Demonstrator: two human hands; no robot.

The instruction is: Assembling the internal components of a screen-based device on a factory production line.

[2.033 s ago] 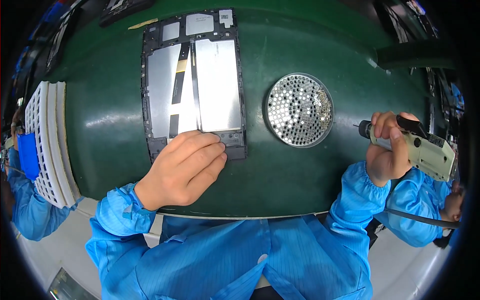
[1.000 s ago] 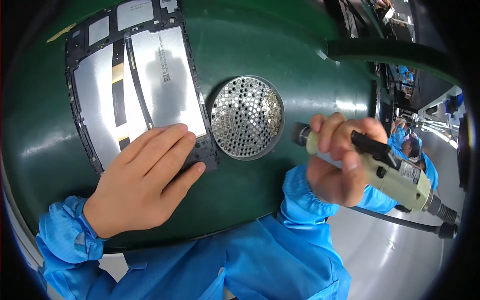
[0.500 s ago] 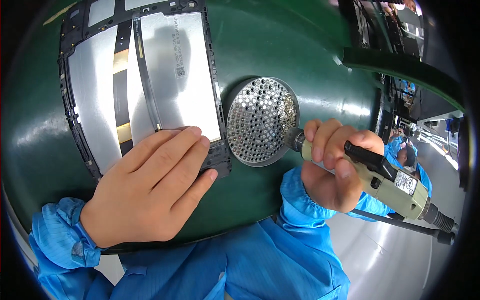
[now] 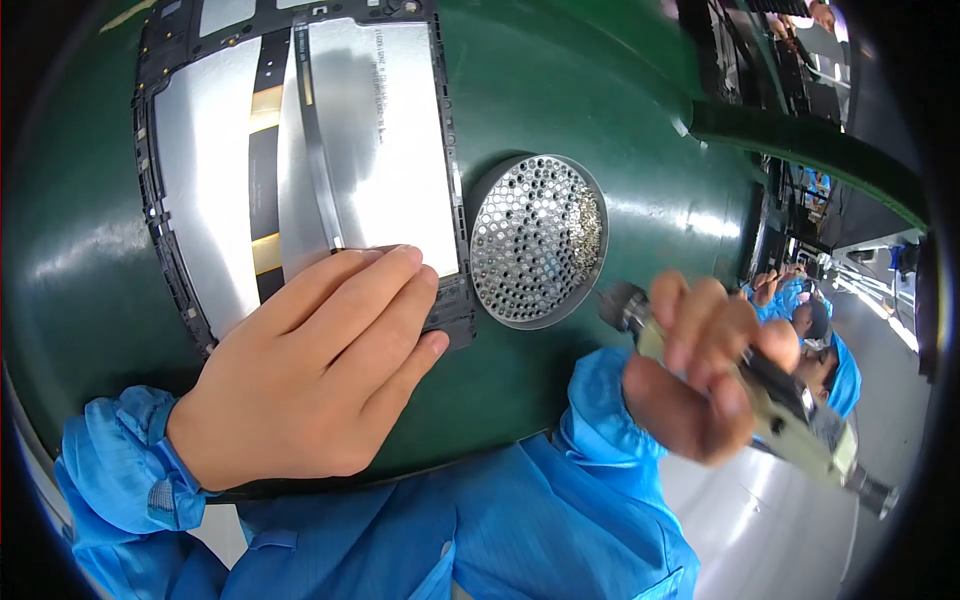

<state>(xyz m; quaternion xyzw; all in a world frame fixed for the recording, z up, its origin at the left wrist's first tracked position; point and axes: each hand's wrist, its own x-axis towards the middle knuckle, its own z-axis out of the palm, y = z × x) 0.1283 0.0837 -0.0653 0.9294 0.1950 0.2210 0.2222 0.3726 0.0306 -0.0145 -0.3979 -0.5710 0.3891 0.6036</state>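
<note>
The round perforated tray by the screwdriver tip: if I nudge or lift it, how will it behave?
The round perforated tray looks like thin metal, so probably stiff and light, likely to slide on the glossy green table. Small screws seem piled along its right side, so tilting would probably spill them. The right hand holds the electric screwdriver close by; a bump could shift it.

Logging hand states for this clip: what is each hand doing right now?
Left hand: open, resting flat on the lower edge of the device frame.
Right hand: closed around the electric screwdriver, its tip near the round screw tray.
</note>
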